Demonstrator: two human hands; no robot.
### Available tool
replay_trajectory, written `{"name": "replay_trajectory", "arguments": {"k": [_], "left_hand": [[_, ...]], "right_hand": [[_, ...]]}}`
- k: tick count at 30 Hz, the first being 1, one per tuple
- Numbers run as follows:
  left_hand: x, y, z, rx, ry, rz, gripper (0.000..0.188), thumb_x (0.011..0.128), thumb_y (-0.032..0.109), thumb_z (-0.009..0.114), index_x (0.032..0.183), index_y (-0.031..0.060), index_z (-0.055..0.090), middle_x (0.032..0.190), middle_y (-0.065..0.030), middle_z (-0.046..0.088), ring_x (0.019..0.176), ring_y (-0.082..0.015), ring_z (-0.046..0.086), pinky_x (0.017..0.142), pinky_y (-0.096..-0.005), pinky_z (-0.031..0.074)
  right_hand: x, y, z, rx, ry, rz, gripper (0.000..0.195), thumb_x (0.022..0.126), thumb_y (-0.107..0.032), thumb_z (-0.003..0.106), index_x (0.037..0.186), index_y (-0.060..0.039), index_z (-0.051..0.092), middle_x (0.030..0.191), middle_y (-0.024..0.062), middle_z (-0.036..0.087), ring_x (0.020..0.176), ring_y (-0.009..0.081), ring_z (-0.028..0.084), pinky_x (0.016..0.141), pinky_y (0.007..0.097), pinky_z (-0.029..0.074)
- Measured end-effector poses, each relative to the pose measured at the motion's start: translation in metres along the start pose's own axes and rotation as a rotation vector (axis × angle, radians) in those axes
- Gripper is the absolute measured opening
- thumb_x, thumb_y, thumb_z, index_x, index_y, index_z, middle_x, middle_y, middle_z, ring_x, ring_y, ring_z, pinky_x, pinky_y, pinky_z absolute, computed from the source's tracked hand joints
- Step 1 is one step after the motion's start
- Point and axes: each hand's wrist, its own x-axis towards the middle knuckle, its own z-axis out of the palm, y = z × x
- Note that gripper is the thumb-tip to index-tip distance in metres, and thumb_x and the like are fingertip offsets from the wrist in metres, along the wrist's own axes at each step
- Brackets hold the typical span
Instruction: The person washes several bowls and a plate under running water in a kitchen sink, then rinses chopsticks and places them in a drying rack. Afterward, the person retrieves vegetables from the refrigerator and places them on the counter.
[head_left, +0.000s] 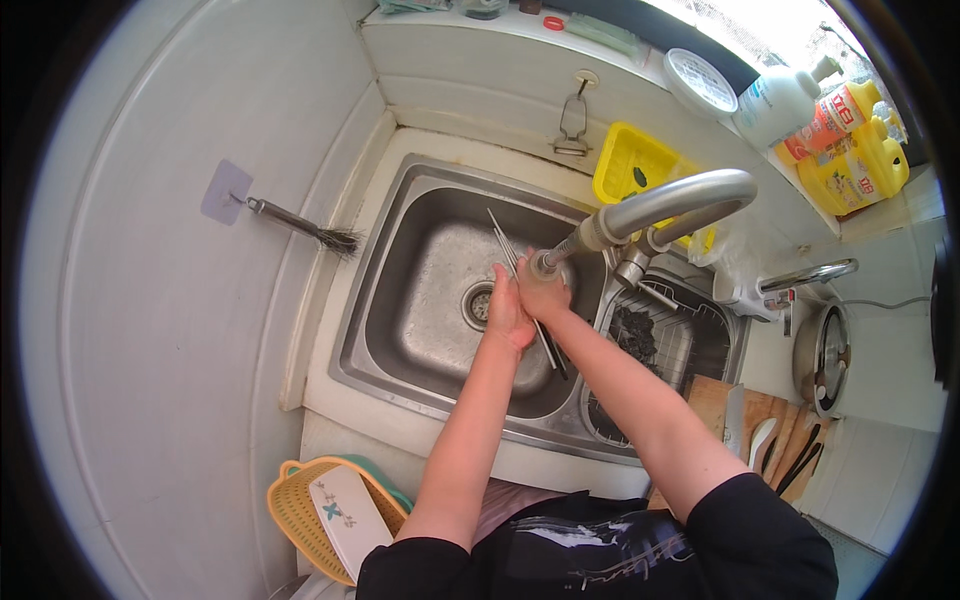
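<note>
Both hands are over the left basin of a stainless steel sink (431, 225), below the faucet spout (550, 262). Several chopsticks (541, 341) with pale upper parts and some dark ends lie slantwise between my palms. My left hand (510, 311) presses against them from the left, its fingers pointing up the picture. My right hand (541, 289) closes round them from the other side, partly hidden by the spout. The drain (478, 306) shows just left of my left hand. Whether water is running cannot be told.
A wire rack (679, 349) with a dark scrubber sits in the right basin. Beyond stand a yellow basket (616, 161) and detergent bottles (855, 169). A cleaver (733, 416) rests on a cutting board (709, 397) at right. A colander (289, 499) holding a plate (349, 517) is lower left.
</note>
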Motion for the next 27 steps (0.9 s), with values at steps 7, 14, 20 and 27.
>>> {"name": "replay_trajectory", "arguments": {"k": [7,14,20,27], "left_hand": [[0.023,0.0,-0.034,0.034,0.334,0.018,0.031,0.088,0.027,0.037,0.105,0.0029,0.045,0.106,-0.0098,0.048,0.098,-0.0226,0.045,0.086,-0.0356,0.034],[0.021,0.024,-0.035,0.01,0.523,0.164,0.017,0.087,0.019,0.039,0.078,0.0061,0.044,0.061,-0.0017,0.042,0.056,-0.0143,0.04,0.055,-0.0307,0.039],[0.016,0.019,-0.006,0.121,0.423,0.4,0.012,0.088,0.017,0.037,0.091,0.0059,0.042,0.062,-0.0012,0.042,0.052,-0.0131,0.039,0.052,-0.0266,0.037],[-0.018,-0.033,-0.025,0.346,0.49,0.277,0.013,0.088,0.02,0.038,0.083,0.0077,0.039,0.058,0.0015,0.037,0.045,-0.0088,0.033,0.04,-0.0221,0.031]], "right_hand": [[-0.016,-0.018,-0.008,-0.189,0.029,-0.287,0.06,0.08,-0.041,0.037,0.131,-0.0189,0.015,0.123,0.0132,0.037,0.113,0.0312,0.035,0.092,0.041,0.027],[-0.016,0.018,-0.036,0.165,-0.564,-0.261,0.053,0.083,-0.041,0.037,0.12,-0.0042,0.034,0.112,0.0161,0.047,0.096,0.0286,0.05,0.078,0.0375,0.04],[-0.064,0.022,-0.043,1.233,-0.363,0.546,0.042,0.087,-0.038,0.034,0.109,-0.0025,0.042,0.097,0.0104,0.053,0.087,0.0229,0.052,0.074,0.0358,0.041],[-0.07,0.011,-0.023,1.1,-0.44,0.409,0.04,0.087,-0.038,0.033,0.103,-0.0035,0.047,0.094,0.008,0.054,0.086,0.0187,0.051,0.075,0.0308,0.04]]}}
